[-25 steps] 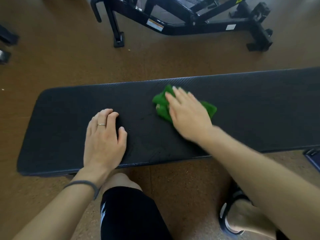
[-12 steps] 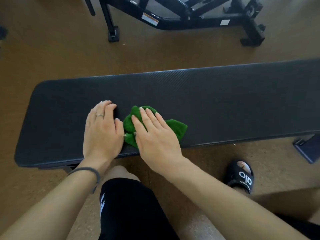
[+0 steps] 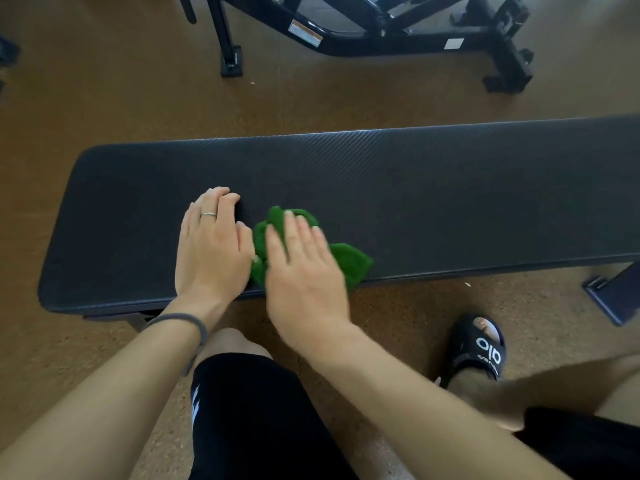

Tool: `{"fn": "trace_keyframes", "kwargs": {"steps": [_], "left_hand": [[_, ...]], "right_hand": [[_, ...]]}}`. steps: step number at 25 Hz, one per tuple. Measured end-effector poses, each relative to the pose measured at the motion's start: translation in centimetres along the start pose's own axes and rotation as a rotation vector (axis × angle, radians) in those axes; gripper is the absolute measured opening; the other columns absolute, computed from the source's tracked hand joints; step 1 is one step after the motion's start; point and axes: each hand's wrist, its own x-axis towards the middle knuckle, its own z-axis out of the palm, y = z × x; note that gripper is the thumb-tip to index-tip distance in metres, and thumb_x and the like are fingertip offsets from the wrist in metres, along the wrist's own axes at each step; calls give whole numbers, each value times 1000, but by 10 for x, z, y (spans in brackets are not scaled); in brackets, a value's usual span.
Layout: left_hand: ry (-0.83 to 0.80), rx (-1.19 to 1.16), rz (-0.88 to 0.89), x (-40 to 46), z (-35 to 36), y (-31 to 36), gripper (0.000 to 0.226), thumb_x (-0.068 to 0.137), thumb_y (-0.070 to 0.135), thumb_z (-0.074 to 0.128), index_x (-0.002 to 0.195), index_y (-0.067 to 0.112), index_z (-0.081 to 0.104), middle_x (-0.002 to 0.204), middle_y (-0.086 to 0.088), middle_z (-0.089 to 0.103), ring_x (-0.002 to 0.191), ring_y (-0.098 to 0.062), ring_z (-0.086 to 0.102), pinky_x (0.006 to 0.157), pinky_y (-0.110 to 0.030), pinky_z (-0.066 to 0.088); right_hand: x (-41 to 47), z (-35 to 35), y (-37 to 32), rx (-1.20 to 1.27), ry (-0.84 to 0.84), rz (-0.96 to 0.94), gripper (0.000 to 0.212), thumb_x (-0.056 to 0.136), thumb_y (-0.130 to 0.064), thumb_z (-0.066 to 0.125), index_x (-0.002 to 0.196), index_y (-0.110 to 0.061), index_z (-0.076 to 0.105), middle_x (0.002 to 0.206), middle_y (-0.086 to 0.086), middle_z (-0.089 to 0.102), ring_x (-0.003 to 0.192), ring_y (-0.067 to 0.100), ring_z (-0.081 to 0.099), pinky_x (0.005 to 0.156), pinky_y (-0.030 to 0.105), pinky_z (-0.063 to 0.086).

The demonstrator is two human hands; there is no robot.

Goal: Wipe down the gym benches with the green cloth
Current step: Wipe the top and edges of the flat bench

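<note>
Mid-wipe on the black gym bench (image 3: 450, 188), here serving as the table. Green cloth (image 3: 349, 263) bunched on the pad, near the front edge and toward the left end of the table, one corner hanging just over that edge. Right hand (image 3: 304, 271) flat on top of the cloth, fingers straight and close together, palm pressing down; slightly blurred, so likely in the middle of a stroke. Left hand (image 3: 211, 247) just left of the cloth, thumb side touching it, palm down on the pad, fingers together and bent a little at the tips, gripping nothing, apparently bracing. Ring on one finger, grey band (image 3: 180, 322) on that wrist.

Progress, judged from this view alone: work under way on this table, cloth in contact with the surface, but no visible wet trail or sheen to mark wiped parts from unwiped. Left end beyond the left hand and the long stretch to the right of the cloth both look the same dull black; impossible to tell which has been covered. Right end of the table out of view.

Beyond the table, across the brown floor (image 3: 104, 98), a black frame of other gym equipment (image 3: 381, 32), not touched by the cloth now. Probably more wiping left: the rest of this pad, then the other benches.
</note>
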Motion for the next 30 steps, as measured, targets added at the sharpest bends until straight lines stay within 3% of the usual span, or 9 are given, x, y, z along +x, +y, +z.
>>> {"fn": "trace_keyframes", "kwargs": {"steps": [3, 6, 9, 13, 16, 20, 22, 27, 30], "left_hand": [[2, -32, 27, 1, -11, -17, 38, 101, 13, 45, 137, 6, 56, 148, -10, 51, 137, -27, 46, 118, -46, 36], [43, 56, 28, -5, -21, -38, 37, 100, 16, 47, 135, 9, 58, 144, -8, 54, 135, -26, 47, 118, -48, 35], [66, 15, -23, -8, -19, -42, 37, 99, 14, 48, 133, 9, 59, 143, -8, 54, 135, -26, 47, 118, -49, 35], [61, -16, -1, -7, -18, -44, 39, 98, 10, 46, 134, 7, 59, 145, -8, 54, 135, -27, 46, 117, -49, 36], [61, -28, -20, -8, -20, -48, 40, 98, 10, 45, 136, 9, 59, 146, -6, 53, 136, -26, 45, 117, -49, 36], [60, -46, -31, -8, -20, -44, 40, 99, 11, 44, 136, 11, 59, 146, -4, 53, 137, -25, 45, 117, -48, 38], [71, -48, -28, -8, -18, -43, 40, 98, 12, 44, 134, 10, 60, 145, -5, 54, 135, -26, 46, 115, -49, 40], [57, -42, 4, -7, -18, -46, 41, 98, 10, 43, 135, 7, 59, 145, -8, 54, 134, -27, 48, 114, -49, 41], [34, -6, 31, -4, -25, -54, 40, 99, 10, 45, 137, 6, 59, 145, -10, 54, 134, -28, 49, 115, -49, 40]], "right_hand": [[1, -5, 26, -6, -19, -147, 51, 104, -20, 45, 153, -7, 43, 161, 22, 37, 150, 34, 36, 126, 47, 25], [-18, -15, 104, -70, 90, 109, 48, 104, -21, 42, 149, -5, 49, 157, 23, 43, 146, 36, 43, 124, 47, 28], [-19, -5, 78, -76, 165, 292, 48, 104, -19, 41, 147, -2, 51, 156, 26, 42, 147, 38, 40, 124, 50, 28], [3, 15, -33, 52, 142, -9, 46, 104, -21, 49, 147, -3, 52, 156, 26, 43, 147, 38, 40, 124, 49, 27], [0, 7, 8, 31, 102, -121, 45, 108, -25, 40, 146, -5, 53, 155, 24, 46, 145, 36, 44, 124, 47, 28], [-26, -13, 121, -37, 208, 209, 45, 108, -24, 34, 143, -4, 56, 152, 22, 50, 141, 35, 48, 123, 46, 31], [-27, -10, 106, -14, 255, 380, 48, 109, -24, 30, 142, -3, 57, 153, 21, 49, 144, 35, 46, 123, 48, 30], [1, 19, -30, 84, 140, -73, 46, 105, -23, 41, 144, -5, 55, 156, 23, 45, 147, 36, 41, 124, 47, 27], [-3, 8, -7, 56, 50, -183, 47, 109, -27, 37, 149, -6, 50, 158, 20, 42, 149, 31, 39, 125, 45, 27]]}}
